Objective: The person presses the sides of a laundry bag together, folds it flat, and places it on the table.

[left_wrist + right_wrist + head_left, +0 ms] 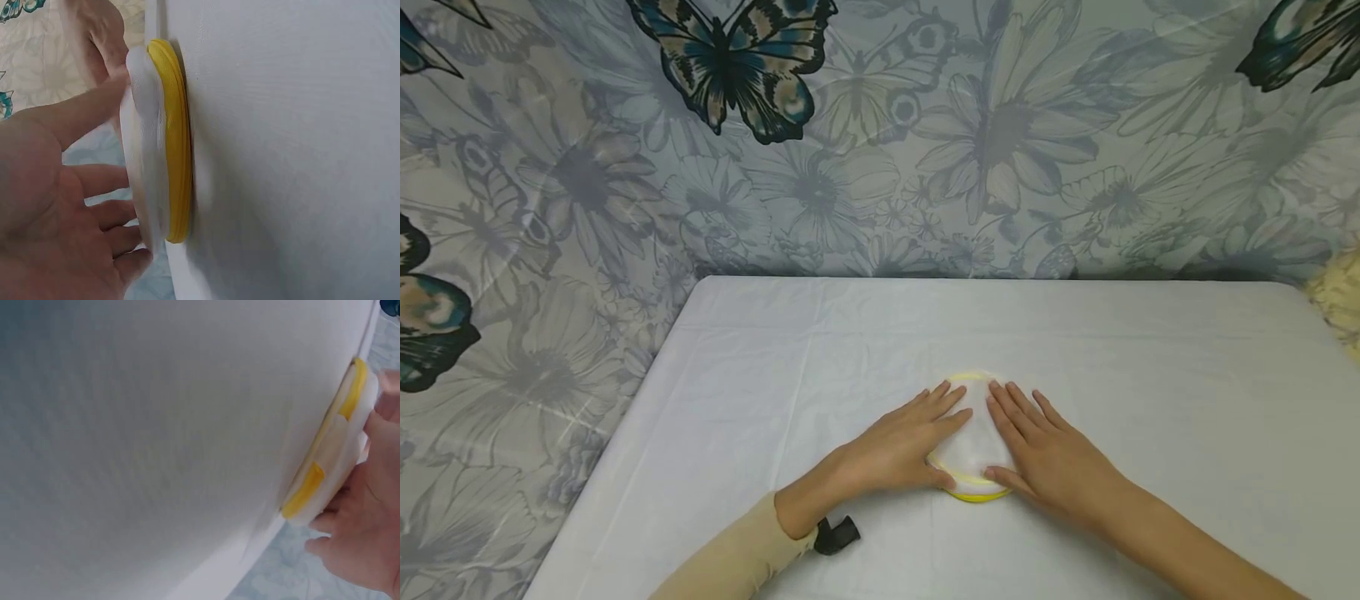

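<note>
A flat round white pouch (977, 442) with a yellow zip-like band around its side lies on the white-covered table (760, 375). My left hand (910, 442) rests on its left part, fingers spread and fairly straight, thumb near the front rim. From the other side my right hand (1045, 458) lies over the right part with straight fingers. In the left wrist view the yellow band (177, 150) runs close to the cloth, and fingertips touch the pale upper face. A whitish tab (331, 440) interrupts the yellow in the right wrist view.
A black strap end (837, 535) sticks out at the left wrist by the beige sleeve (737, 542). Behind the table hangs a butterfly-and-flower patterned backdrop (865, 192). Something pale yellow and ruffled (1339, 296) stands at the right edge.
</note>
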Available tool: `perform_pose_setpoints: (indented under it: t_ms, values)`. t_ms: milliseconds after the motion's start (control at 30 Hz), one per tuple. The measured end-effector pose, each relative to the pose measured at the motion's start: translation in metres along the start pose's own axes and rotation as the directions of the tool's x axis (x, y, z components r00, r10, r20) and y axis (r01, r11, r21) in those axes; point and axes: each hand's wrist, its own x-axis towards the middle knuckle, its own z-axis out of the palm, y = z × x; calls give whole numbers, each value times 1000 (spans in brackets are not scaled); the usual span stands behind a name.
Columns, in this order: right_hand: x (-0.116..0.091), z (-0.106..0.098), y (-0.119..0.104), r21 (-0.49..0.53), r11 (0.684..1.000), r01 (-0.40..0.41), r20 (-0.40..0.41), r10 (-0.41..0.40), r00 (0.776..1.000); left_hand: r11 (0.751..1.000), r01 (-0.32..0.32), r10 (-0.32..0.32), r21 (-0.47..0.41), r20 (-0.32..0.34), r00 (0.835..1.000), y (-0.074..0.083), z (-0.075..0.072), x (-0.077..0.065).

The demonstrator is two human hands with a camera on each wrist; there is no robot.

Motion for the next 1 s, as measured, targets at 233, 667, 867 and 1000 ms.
perform_pose_setpoints:
  t_ms: [233, 667, 867, 1000]
  values:
    - [3, 6, 0, -23, 996, 91, -42, -92, 995, 983, 46, -50, 179, 17, 999, 6, 8, 7]
    - [5, 12, -3, 8, 997, 76, -12, -76, 997, 946, 84, -129, 314, 126, 984, 11, 13, 9]
    - [4, 13, -6, 19, 998, 60, 9, -61, 998, 936, 99, -165, 339, 172, 971, 13, 15, 10]
    - [4, 12, -7, 16, 998, 55, 23, -56, 998, 922, 99, -175, 374, 175, 969, 14, 16, 11]
